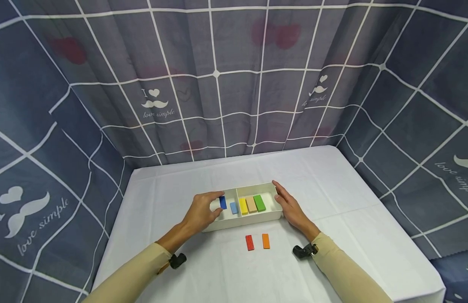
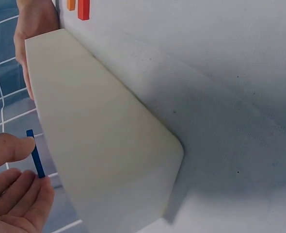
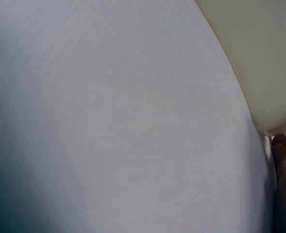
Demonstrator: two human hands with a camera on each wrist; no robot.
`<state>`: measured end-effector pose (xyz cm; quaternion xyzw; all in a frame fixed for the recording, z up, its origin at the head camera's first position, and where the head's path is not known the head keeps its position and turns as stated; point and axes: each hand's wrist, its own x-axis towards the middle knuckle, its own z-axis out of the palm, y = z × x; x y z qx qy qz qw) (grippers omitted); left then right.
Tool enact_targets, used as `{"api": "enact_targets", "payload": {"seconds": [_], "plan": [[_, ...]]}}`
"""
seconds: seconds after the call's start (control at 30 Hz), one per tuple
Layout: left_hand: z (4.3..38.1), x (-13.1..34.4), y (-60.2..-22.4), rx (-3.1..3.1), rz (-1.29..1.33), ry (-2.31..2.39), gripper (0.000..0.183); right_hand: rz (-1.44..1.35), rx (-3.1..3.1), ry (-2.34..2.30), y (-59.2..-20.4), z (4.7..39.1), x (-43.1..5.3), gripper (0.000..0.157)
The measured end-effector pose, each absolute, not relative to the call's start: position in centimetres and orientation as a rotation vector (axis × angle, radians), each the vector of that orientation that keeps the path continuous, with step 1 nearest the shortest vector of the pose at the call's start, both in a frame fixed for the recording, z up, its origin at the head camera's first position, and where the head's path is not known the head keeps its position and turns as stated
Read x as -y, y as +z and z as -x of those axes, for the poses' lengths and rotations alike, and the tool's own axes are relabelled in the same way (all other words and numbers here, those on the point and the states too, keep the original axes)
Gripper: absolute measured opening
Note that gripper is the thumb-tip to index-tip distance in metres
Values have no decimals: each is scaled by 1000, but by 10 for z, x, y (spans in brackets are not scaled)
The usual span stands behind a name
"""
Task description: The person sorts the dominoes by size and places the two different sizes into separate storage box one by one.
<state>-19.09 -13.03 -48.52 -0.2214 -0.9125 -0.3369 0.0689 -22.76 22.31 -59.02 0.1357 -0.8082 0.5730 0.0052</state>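
A white two-compartment box [image 1: 252, 219] stands on the table. Above its left compartment, my left hand [image 1: 202, 211] pinches a dark blue block [image 1: 223, 202] between thumb and fingertips. The left wrist view shows that block [image 2: 35, 154] edge-on beside the box's outer wall [image 2: 99, 126]. A light blue block [image 1: 234, 208] lies in the left compartment. The right compartment holds a yellow block [image 1: 243, 206], a tan block [image 1: 251, 204] and a green block [image 1: 259, 203]. My right hand [image 1: 293, 209] holds the box's right end, its thumb at the rim. Only some of its fingers [image 3: 283, 158] show in the right wrist view.
A red block [image 1: 249, 243] and an orange block [image 1: 265, 241] lie on the white tablecloth [image 1: 226, 273] in front of the box. Dark checked curtains [image 1: 234, 97] enclose the table at the back and both sides.
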Motion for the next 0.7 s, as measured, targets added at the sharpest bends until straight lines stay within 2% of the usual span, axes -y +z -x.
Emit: {"api": "enact_targets", "payload": {"seconds": [0.7], "plan": [[209, 125, -506, 2802, 776, -983, 54, -412, 2527, 1798, -590, 228, -223, 55]]}}
